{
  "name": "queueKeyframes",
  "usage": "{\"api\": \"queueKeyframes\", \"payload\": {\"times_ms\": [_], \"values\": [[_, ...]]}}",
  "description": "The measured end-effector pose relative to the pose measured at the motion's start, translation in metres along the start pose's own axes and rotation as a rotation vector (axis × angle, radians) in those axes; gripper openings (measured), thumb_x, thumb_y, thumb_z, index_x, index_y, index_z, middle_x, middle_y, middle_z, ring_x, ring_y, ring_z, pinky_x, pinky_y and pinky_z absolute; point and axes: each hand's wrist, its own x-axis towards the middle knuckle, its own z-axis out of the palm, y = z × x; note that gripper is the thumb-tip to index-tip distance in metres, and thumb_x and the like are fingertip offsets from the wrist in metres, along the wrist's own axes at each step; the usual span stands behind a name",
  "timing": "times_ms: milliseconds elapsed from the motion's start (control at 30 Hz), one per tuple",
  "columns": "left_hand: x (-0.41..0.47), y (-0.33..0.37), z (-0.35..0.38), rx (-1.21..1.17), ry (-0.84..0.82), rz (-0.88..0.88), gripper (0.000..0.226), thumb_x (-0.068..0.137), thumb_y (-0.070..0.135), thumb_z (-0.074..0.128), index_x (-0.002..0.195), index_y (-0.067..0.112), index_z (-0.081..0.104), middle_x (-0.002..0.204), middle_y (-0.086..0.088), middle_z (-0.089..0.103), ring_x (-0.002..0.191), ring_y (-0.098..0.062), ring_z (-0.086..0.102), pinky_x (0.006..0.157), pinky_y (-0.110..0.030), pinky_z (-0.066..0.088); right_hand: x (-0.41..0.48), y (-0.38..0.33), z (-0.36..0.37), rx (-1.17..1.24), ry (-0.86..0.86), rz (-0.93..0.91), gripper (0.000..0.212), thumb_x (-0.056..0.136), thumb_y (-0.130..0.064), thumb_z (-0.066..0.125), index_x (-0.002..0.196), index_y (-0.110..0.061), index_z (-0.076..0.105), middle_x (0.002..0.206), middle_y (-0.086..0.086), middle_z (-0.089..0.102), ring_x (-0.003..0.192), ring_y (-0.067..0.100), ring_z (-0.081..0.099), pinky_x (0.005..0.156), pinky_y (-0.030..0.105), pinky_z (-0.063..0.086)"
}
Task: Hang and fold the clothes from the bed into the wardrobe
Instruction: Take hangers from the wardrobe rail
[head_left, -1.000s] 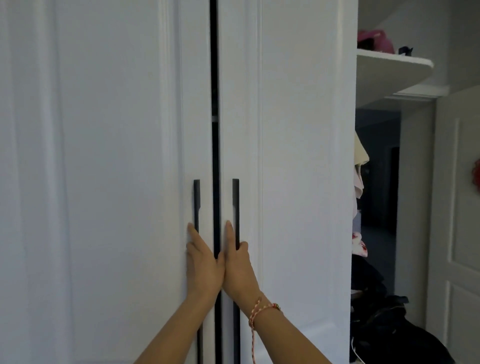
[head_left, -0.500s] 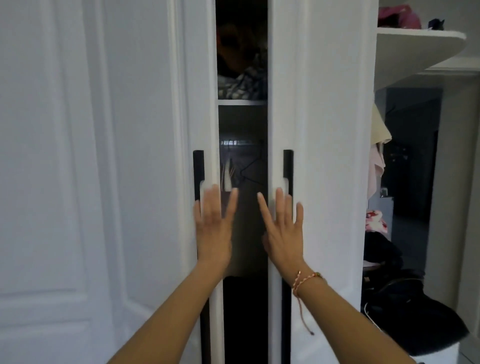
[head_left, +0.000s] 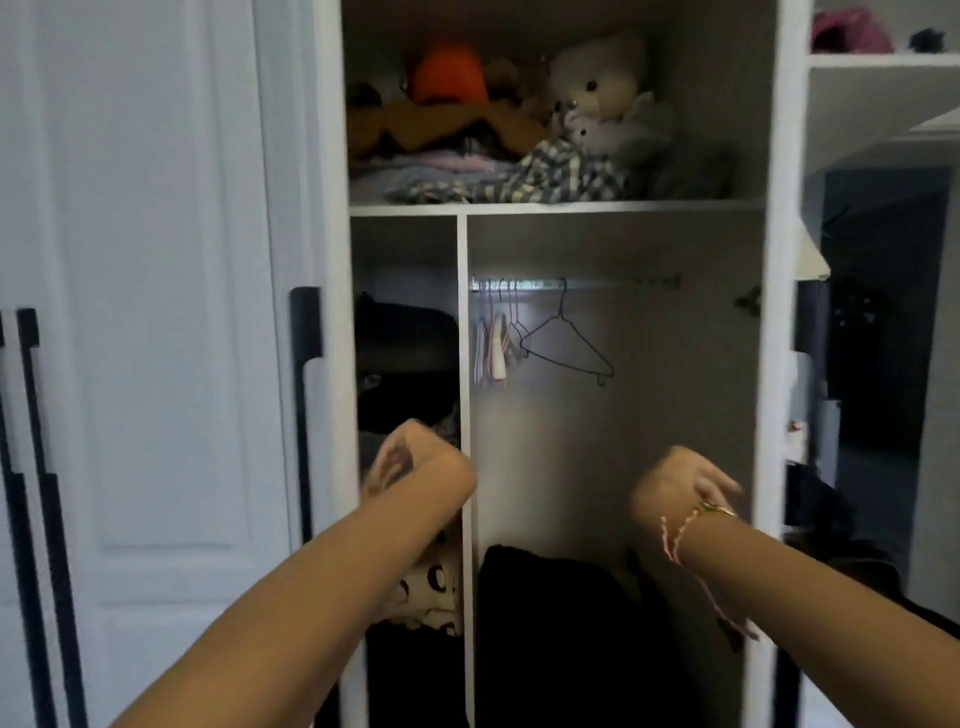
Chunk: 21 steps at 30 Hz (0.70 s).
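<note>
Left hand (head_left: 410, 462) curled, right hand (head_left: 685, 483) loose (both empty) before wardrobe (head_left: 556, 209); hanger (head_left: 566, 345) inside.

Two hands are in view, the left hand (head_left: 410, 462) at eight o'clock and the right hand (head_left: 685, 483) at four o'clock, with one string bracelet (head_left: 675, 540) on the right wrist.

There is one wardrobe (head_left: 769, 364). It has one shelf (head_left: 571, 208) at twelve o'clock, one divider (head_left: 462, 364) and one rail (head_left: 597, 284).

Three black handles can be counted: the outer handle (head_left: 31, 467) and the left door handle (head_left: 304, 395) at nine o'clock, and the right door handle (head_left: 808, 322) at three o'clock.

One dark wire hanger (head_left: 566, 345) hangs near the centre. The pale hangers (head_left: 491, 348) at its nine o'clock are too bunched to count.

Two pale plush toys sit at one o'clock, the big plush (head_left: 597, 78) and the small plush (head_left: 587, 132).
</note>
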Motion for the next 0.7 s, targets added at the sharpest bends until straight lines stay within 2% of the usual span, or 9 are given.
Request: {"api": "queueKeyframes", "payload": {"times_ms": [67,133,200,267,300,433,567,633,700], "values": [[0.004,-0.003,-0.002,-0.061,-0.100,-0.033,0.041,0.094,0.033,0.044,0.113,-0.001,0.057,0.122,-0.017,0.058,0.108,-0.031,0.058,0.095,-0.045,0.047,0.003,0.010,0.007,0.049,-0.131,-0.001,0.045,0.102,-0.027,0.024,0.123,-0.006,0.058,0.133,0.009,0.055,0.123,0.033,0.051,0.102,0.052,0.039],[0.007,0.012,-0.006,-0.203,0.169,0.024,0.061,0.095,0.039,0.043,0.145,0.009,0.026,0.149,-0.019,0.026,0.137,-0.039,0.024,0.108,-0.065,0.016,0.003,0.016,0.010,0.208,-0.025,-0.090,0.043,0.101,-0.031,0.029,0.136,-0.013,0.045,0.140,0.008,0.047,0.129,0.037,0.043,0.102,0.058,0.032],[0.007,0.043,-0.023,-0.513,0.623,0.317,0.065,0.097,0.040,0.038,0.149,0.018,0.007,0.155,-0.018,0.008,0.143,-0.034,0.007,0.108,-0.066,0.002,0.006,0.022,0.010,0.409,0.253,-0.141,0.050,0.099,-0.037,0.036,0.143,-0.014,0.030,0.141,0.009,0.045,0.129,0.032,0.043,0.104,0.053,0.032],[-0.011,0.066,-0.039,-0.672,0.876,0.529,0.063,0.098,0.039,0.030,0.150,0.019,-0.002,0.156,-0.016,-0.005,0.144,-0.030,-0.004,0.109,-0.062,-0.006,0.012,0.023,0.008,0.478,0.440,-0.160,0.061,0.098,-0.044,0.035,0.147,-0.014,0.014,0.144,0.015,0.038,0.130,0.031,0.040,0.106,0.046,0.030],[-0.017,0.075,-0.047,-0.696,0.928,0.568,0.063,0.099,0.039,0.027,0.149,0.019,-0.005,0.156,-0.015,-0.010,0.144,-0.028,-0.008,0.108,-0.060,-0.010,0.014,0.025,0.012,0.471,0.469,-0.151,0.064,0.098,-0.045,0.032,0.149,-0.014,0.008,0.148,0.018,0.031,0.133,0.033,0.034,0.107,0.046,0.027],[-0.017,0.097,-0.059,-0.754,0.966,0.582,0.062,0.100,0.040,0.022,0.148,0.019,-0.010,0.155,-0.013,-0.016,0.143,-0.027,-0.014,0.108,-0.056,-0.016,0.028,0.048,0.060,0.395,0.472,-0.032,0.066,0.099,-0.043,0.029,0.150,-0.015,-0.004,0.156,0.020,0.004,0.143,0.037,0.008,0.109,0.064,0.004],[-0.009,0.120,-0.066,-0.763,0.939,0.636,0.061,0.100,0.042,0.020,0.149,0.018,-0.009,0.154,-0.013,-0.019,0.143,-0.027,-0.017,0.108,-0.054,-0.017,0.041,0.077,0.140,0.290,0.325,0.189,0.070,0.097,-0.049,0.029,0.150,-0.017,-0.003,0.154,0.024,-0.004,0.143,0.041,-0.002,0.080,0.075,-0.026],[-0.008,0.138,-0.072,-0.778,0.926,0.665,0.061,0.100,0.042,0.019,0.149,0.018,-0.010,0.154,-0.012,-0.021,0.142,-0.026,-0.019,0.108,-0.054,-0.018,0.039,0.090,0.171,0.238,0.200,0.248,0.073,0.096,-0.054,0.027,0.149,-0.019,-0.007,0.154,0.024,-0.008,0.142,0.042,-0.006,0.073,0.076,-0.029],[-0.007,0.153,-0.079,-0.789,0.943,0.696,0.061,0.100,0.043,0.019,0.149,0.019,-0.010,0.154,-0.012,-0.022,0.142,-0.026,-0.020,0.107,-0.053,-0.020,0.041,0.100,0.194,0.248,0.201,0.266,0.075,0.093,-0.058,0.030,0.150,-0.020,-0.003,0.154,0.024,-0.008,0.142,0.041,-0.012,0.077,0.077,-0.026]]}}
